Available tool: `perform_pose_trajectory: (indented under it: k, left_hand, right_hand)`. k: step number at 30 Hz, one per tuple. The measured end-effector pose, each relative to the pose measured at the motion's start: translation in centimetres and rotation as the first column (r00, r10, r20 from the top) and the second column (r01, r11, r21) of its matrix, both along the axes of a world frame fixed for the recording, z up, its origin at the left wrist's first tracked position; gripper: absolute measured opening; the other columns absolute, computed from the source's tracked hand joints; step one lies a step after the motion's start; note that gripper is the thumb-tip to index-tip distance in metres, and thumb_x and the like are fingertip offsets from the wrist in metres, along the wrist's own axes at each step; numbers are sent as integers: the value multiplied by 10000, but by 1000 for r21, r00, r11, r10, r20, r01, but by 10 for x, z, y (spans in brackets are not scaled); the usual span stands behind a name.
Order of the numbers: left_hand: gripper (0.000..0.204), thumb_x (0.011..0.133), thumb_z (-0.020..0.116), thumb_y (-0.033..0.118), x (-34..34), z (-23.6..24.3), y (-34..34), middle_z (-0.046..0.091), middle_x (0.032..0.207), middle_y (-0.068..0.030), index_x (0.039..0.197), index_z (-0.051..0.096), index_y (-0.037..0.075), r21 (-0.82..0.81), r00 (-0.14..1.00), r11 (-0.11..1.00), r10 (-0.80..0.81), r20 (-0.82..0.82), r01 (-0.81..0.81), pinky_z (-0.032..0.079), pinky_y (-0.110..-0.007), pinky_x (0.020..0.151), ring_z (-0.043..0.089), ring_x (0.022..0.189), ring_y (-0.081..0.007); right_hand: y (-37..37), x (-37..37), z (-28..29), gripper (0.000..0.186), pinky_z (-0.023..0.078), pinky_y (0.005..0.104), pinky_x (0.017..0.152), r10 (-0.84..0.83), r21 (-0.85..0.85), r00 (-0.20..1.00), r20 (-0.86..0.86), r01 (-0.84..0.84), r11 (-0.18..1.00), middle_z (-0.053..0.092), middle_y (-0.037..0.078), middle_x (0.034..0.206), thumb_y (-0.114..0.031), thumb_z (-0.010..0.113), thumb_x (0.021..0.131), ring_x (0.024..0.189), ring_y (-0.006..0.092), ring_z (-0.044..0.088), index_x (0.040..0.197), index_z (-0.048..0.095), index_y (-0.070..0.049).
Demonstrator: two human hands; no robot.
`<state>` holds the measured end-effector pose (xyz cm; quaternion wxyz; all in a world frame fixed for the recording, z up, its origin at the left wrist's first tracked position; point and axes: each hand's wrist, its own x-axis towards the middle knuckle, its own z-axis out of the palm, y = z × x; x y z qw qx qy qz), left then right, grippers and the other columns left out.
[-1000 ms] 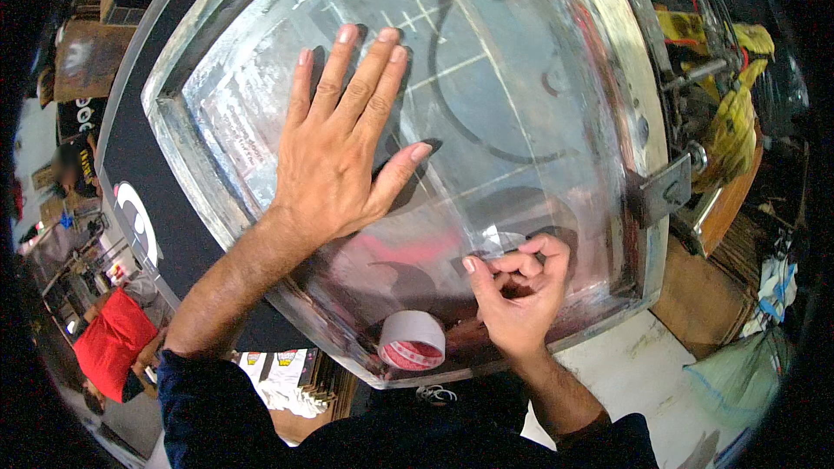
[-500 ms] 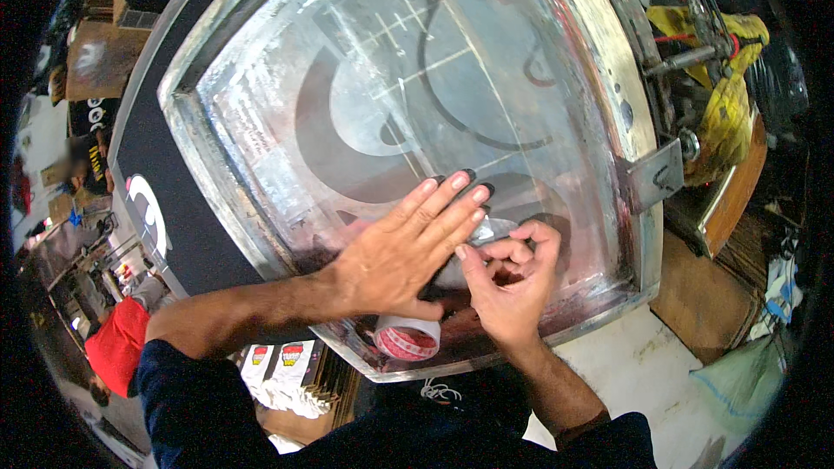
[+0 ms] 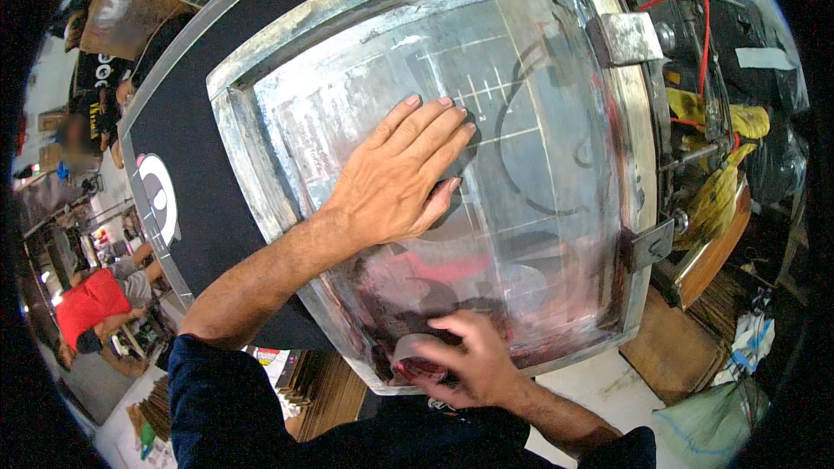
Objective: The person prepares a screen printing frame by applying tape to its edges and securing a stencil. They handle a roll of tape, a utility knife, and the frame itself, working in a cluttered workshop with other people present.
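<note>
My left hand (image 3: pixel 400 174) lies flat, fingers stretched, over the middle of a translucent screen (image 3: pixel 547 182) in a worn metal frame (image 3: pixel 236 135), marked with pale grid lines and dark shapes. My right hand (image 3: pixel 469 360), smeared by motion, is over a white tape roll with red inside (image 3: pixel 415 368) in the screen's near part; whether it grips the roll is unclear. Beneath the frame a black board (image 3: pixel 191 234) shows a white printed graphic (image 3: pixel 158 195) at the left.
Metal clamps (image 3: pixel 627 39), rods and yellow rags (image 3: pixel 708 204) line the right side. Cardboard stacks (image 3: pixel 669 347) and a pale green sack (image 3: pixel 708 426) lie lower right. A person in red (image 3: pixel 91 308) and another person (image 3: pixel 87 130) are in the background at left.
My left hand slid down toward the right, then back up over the middle. My right hand moved down and left from near a clear piece to the tape roll. The view shifted slightly.
</note>
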<state>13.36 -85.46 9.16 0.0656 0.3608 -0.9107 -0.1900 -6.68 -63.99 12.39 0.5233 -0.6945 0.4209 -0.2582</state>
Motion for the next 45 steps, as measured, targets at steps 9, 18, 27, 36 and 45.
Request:
perform_pose_trajectory:
  k: [9,18,27,36,45]
  left_hand:
    - [661,1007,544,356,-9,1,-42,386,1633,-136,1572,391,49,-271,897,898,402,184,-347,147,-567,1258,289,1540,-357]
    - [707,1000,554,361,-67,9,2,328,1652,-216,1569,363,-13,-228,792,817,572,214,-529,91,-592,1260,196,1577,-381]
    - [698,959,583,314,-86,0,-9,374,1633,-129,1564,381,31,-270,672,682,727,142,-680,140,-576,1250,287,1535,-346]
    - [599,996,534,317,-91,-8,-34,406,1608,-106,1529,435,63,-289,576,586,807,129,-757,172,-601,1234,309,1512,-370]
    - [646,975,561,372,-114,-22,-54,420,1564,-199,1491,450,0,-384,509,460,860,-33,-801,193,-616,1222,358,1446,-432]
  right_hand:
    - [4,3,-23,512,405,472,1069,294,-12,955,-22,-295,956,564,46,1420,-217,750,818,1383,306,474,1319,649,-201]
    - [-44,-106,15,393,543,438,934,108,161,969,224,-146,976,682,124,1166,39,714,796,1077,332,656,1178,731,-49]
    - [-84,-165,33,270,554,409,841,103,169,987,121,-123,978,687,109,1084,7,750,842,983,308,674,1105,759,-51]
    - [-83,-166,21,243,546,401,861,218,185,968,121,-238,953,689,108,1081,-27,734,866,981,299,668,1108,754,-48]
    - [-73,-177,8,244,552,398,865,267,129,962,52,-272,954,693,115,1080,-51,736,866,980,303,671,1109,754,-53]
